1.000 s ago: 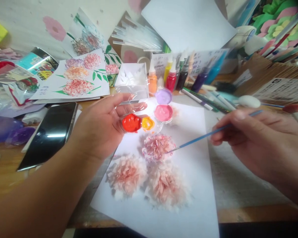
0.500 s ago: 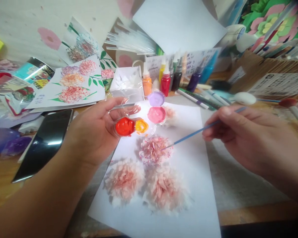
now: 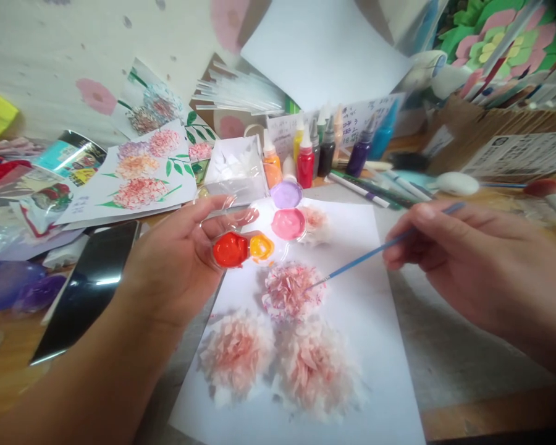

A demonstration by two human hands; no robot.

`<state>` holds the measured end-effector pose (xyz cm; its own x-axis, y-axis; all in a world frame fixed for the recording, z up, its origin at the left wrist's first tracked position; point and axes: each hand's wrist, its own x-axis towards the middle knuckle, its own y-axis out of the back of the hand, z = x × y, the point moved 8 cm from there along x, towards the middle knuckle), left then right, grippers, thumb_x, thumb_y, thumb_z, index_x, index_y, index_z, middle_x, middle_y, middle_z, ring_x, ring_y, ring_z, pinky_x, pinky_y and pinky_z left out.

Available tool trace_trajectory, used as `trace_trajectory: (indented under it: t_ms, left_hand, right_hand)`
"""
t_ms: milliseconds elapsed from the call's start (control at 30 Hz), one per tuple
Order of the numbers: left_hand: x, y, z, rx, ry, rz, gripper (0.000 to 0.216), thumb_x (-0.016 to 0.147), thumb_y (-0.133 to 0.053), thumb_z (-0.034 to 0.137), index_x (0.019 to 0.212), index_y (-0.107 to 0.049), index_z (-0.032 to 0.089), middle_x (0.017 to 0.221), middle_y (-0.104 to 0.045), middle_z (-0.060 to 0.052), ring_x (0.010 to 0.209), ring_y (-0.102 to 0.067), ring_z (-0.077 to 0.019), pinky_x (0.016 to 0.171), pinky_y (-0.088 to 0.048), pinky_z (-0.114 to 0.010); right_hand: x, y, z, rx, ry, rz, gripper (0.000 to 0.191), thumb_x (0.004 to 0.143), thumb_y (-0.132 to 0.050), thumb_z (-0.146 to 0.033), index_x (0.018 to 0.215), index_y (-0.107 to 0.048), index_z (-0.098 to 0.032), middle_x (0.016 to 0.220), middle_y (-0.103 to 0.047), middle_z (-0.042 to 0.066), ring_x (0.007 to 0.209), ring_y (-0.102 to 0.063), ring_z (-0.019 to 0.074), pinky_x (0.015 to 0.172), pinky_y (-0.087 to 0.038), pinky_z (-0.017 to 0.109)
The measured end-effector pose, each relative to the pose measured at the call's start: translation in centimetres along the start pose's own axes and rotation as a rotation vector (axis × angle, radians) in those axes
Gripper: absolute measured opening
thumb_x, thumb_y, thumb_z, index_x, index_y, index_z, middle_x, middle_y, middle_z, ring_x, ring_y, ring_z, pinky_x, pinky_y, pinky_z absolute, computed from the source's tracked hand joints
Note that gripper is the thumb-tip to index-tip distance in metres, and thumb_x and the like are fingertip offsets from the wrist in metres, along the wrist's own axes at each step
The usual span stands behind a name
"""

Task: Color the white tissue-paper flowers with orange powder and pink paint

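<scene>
My left hand (image 3: pixel 180 259) holds a clear paint palette (image 3: pixel 288 224) by its edge, over the upper left of a white sheet (image 3: pixel 361 346). Red, orange-yellow, pink and lilac paint fill its wells. Between the fingers of my right hand (image 3: pixel 454 259) is a thin blue paintbrush (image 3: pixel 366 256), its tip at the right part of a ruffled pink paper flower (image 3: pixel 293 290) with magenta-speckled edges. Below it sit two pale pink and white paper flowers, one at left (image 3: pixel 236 355) and one at right (image 3: pixel 315 368). A smaller flower (image 3: pixel 315 222) lies partly behind the palette.
Several paint bottles (image 3: pixel 304 164) stand at the back beside a white box (image 3: pixel 234 164). A black phone (image 3: pixel 90 284) lies at left, near a card with painted flowers (image 3: pixel 134 167). Markers (image 3: pixel 359 188) and a cardboard box (image 3: pixel 514 136) are at back right.
The whole view has shifted slightly, so the sheet and flowers sit a little lower. Both hands keep their grips, and the brush tip stays at the speckled flower.
</scene>
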<state>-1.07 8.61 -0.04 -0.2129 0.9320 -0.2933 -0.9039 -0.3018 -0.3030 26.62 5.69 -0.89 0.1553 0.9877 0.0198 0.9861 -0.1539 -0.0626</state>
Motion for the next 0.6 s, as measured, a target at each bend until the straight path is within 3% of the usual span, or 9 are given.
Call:
trace_trajectory:
  t_ms: [133, 600]
  left_hand:
    - [-0.05, -0.01, -0.03, -0.014, 0.018, 0.009, 0.010, 0.084, -0.056, 0.013, 0.086, -0.065, 0.011, 0.069, -0.074, -0.014, 0.060, -0.071, -0.0218, 0.056, -0.057, -0.030]
    - [0.02, 0.09, 0.18, 0.038, 0.004, 0.033, 0.017, 0.088, -0.046, 0.008, 0.091, -0.063, 0.009, 0.067, -0.073, -0.014, 0.053, -0.068, -0.0182, 0.049, -0.053, -0.024]
  right_hand:
    - [-0.08, -0.35, -0.03, -0.016, 0.006, -0.044, 0.033, 0.069, -0.080, -0.052, 0.064, -0.075, -0.021, 0.057, -0.071, 0.005, 0.053, -0.068, 0.0144, 0.050, -0.057, 0.021]
    - [0.40, 0.36, -0.28, 0.029, 0.029, 0.004, 0.032, 0.069, -0.081, -0.049, 0.061, -0.074, -0.019, 0.056, -0.070, 0.003, 0.052, -0.066, 0.0110, 0.050, -0.056, 0.017]
